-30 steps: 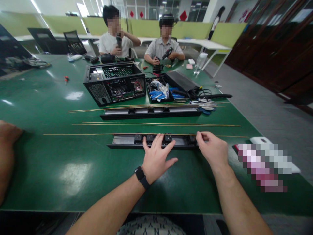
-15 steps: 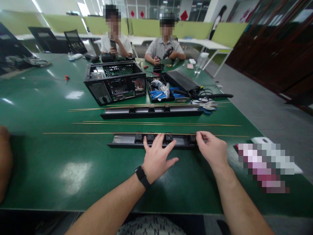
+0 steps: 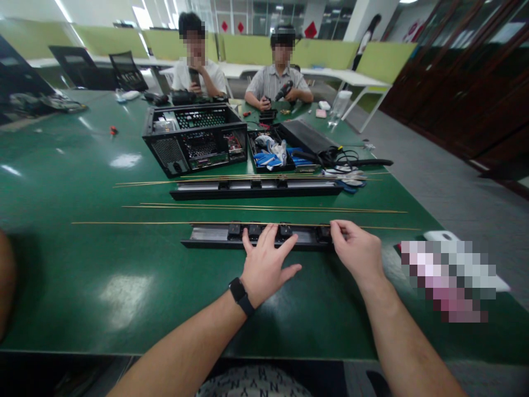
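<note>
A long black rail (image 3: 206, 245) with a silvery channel lies crosswise in front of me, several black blocks (image 3: 235, 230) seated along it. One thin brass-coloured rod (image 3: 132, 223) runs along the rail's far edge and extends beyond both ends. My left hand (image 3: 266, 264), wearing a black watch, is spread open with its fingertips on the rail and blocks near the middle. Thumb and forefinger of my right hand (image 3: 359, 247) are pinched on the rod at the rail's right end, beside the last block (image 3: 323, 234); the exact contact is partly hidden.
Behind lie more thin rods (image 3: 264, 207) and a second black rail (image 3: 256, 194). Farther back are an open computer case (image 3: 198, 144), a box with gloves (image 3: 270, 151) and cables (image 3: 351, 157). A phone-like white object (image 3: 440, 237) lies right. Two people sit opposite; another person's arm (image 3: 6, 281) shows left.
</note>
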The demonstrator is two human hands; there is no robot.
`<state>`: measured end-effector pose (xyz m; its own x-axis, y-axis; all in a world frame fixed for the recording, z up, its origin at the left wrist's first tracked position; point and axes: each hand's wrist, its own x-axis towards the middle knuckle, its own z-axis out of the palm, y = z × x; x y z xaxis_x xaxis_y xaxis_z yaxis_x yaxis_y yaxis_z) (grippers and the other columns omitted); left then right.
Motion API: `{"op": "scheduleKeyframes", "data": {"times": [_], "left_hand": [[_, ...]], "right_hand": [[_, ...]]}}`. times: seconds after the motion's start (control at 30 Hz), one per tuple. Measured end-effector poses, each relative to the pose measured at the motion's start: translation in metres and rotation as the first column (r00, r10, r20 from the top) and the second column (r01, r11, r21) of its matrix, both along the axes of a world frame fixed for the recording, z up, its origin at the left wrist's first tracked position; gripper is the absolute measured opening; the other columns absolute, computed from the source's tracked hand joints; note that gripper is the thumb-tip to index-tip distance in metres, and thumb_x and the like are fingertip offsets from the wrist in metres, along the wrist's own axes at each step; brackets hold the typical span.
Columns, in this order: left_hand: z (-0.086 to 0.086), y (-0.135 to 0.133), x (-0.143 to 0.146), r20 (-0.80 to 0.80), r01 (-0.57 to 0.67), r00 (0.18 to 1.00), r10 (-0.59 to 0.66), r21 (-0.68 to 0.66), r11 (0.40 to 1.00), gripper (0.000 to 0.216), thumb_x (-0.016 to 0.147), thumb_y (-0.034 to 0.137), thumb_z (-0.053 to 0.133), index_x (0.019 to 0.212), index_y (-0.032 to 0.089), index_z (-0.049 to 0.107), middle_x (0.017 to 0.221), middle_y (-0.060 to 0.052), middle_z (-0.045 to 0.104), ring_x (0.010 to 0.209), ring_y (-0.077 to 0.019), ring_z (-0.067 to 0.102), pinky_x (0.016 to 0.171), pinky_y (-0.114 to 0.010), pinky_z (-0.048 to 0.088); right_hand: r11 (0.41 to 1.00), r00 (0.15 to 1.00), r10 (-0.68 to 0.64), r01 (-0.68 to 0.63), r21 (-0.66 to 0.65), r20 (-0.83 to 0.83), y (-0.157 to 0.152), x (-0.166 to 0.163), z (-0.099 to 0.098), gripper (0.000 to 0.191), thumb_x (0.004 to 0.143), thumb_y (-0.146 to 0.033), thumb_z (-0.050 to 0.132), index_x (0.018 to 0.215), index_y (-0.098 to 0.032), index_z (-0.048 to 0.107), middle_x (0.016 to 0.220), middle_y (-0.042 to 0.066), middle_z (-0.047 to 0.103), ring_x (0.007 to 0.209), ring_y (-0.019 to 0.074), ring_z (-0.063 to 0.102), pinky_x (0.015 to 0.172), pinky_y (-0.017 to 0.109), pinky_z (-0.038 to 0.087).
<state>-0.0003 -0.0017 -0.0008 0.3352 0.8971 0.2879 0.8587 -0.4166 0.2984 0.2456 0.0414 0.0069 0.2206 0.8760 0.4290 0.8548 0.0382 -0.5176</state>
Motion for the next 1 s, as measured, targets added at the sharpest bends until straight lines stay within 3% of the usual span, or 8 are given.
{"op": "scheduleKeyframes", "data": {"times": [0.73,1.0], "left_hand": [[-0.002,0.0,0.0,-0.008,-0.005,1.0,0.005,0.016,1.0,0.065,0.094,0.058,0.078,0.154,0.04,0.061,0.168,-0.02,0.051,0.157,-0.0403,0.046,0.123,-0.087,0.02],[-0.003,0.001,0.0,-0.003,-0.006,1.0,0.006,0.012,1.0,0.065,0.093,0.057,0.079,0.153,0.04,0.061,0.168,-0.02,0.05,0.157,-0.0396,0.045,0.123,-0.087,0.019]], "right_hand": [[0.969,0.974,0.215,-0.221,0.107,0.063,0.001,-0.009,-0.009,0.032,0.103,-0.04,0.058,0.112,-0.026,0.084,0.106,0.004,0.085,0.093,0.0238,0.081,0.087,0.034,0.061],[0.993,0.994,0.111,-0.111,0.037,0.015,0.002,-0.005,-0.005,0.033,0.099,-0.043,0.061,0.114,-0.025,0.085,0.101,0.005,0.085,0.093,0.0249,0.081,0.088,0.036,0.062]]}}
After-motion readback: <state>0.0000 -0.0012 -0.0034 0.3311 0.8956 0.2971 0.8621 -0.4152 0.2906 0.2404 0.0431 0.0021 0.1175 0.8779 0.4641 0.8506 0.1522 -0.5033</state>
